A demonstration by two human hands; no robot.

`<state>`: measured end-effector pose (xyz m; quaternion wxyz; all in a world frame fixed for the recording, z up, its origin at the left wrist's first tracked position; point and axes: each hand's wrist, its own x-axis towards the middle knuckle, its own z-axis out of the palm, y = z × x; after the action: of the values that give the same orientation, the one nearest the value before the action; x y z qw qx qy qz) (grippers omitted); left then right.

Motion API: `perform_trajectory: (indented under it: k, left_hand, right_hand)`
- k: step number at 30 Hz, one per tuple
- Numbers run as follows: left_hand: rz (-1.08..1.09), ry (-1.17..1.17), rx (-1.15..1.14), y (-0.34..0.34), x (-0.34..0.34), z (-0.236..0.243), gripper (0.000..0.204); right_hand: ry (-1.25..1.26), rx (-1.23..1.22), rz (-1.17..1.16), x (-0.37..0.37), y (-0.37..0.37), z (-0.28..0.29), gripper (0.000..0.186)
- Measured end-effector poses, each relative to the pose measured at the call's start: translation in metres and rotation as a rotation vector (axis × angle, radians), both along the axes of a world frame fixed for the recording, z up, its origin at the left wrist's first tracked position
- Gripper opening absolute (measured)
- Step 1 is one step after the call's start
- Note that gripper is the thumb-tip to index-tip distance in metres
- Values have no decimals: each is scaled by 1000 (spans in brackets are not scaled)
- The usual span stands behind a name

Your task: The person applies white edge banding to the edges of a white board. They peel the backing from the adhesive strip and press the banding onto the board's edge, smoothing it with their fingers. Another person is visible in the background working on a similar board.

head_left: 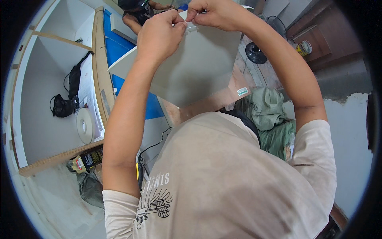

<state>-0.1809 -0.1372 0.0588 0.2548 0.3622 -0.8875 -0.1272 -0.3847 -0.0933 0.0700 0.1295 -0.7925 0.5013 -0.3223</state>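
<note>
Both my hands are raised close together over the upper edge of a grey panel (199,67). My left hand (162,35) is closed in a pinch, thumb against forefinger, at the panel's edge. Just to its right, my right hand (217,15) pinches with bent fingers, the fingertips nearly meeting the left ones. A small whitish scrap (192,29) shows just below the fingertips, against the panel. What the fingers themselves grip is too small to make out.
On the left, an open white cabinet (43,91) holds a roll of white tape (84,125) and a black strapped item (62,105). Another person (133,14) is beyond the panel. A black fan (256,53), a can (304,47) and green sacks (266,107) stand right.
</note>
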Motion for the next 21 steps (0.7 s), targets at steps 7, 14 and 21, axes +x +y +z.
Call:
perform_trajectory:
  k: [7, 14, 21]
  left_hand:
    - [-28, 44, -238, 4, 4, -12, 14]
    - [12, 45, -249, 3, 2, -14, 14]
    - [19, 41, -218, 4, 2, -13, 11]
  right_hand:
    - [-34, 142, 14, -4, -3, 3, 14]
    - [-98, 279, 49, -33, -9, 3, 12]
    - [-78, 185, 29, -26, -3, 2, 13]
